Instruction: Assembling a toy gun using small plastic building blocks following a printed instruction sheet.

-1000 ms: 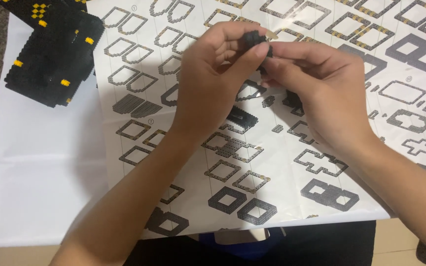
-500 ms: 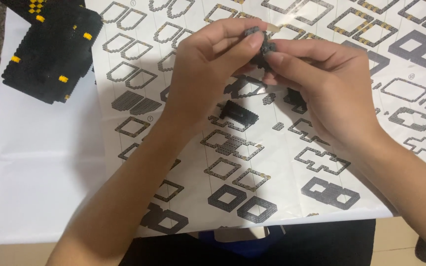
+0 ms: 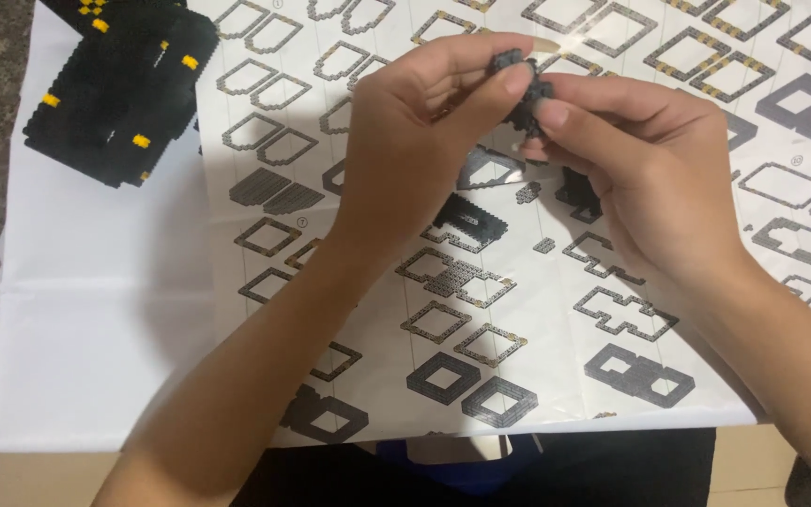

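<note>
Hiding most of small black brick piece (image 3: 521,89): left hand (image 3: 415,141), right hand (image 3: 650,178).

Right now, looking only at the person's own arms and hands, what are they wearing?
Nothing is worn on them. The left hand and right hand are bare, without gloves, rings, watch or bracelet visible. Both forearms are uncovered to the frame's edge, with no sleeve in view. The fingernails are short and unpainted.

Single head-worn view; scene is seen from above, close, looking steeply down at the counter (image 3: 96,357) before the person.
</note>
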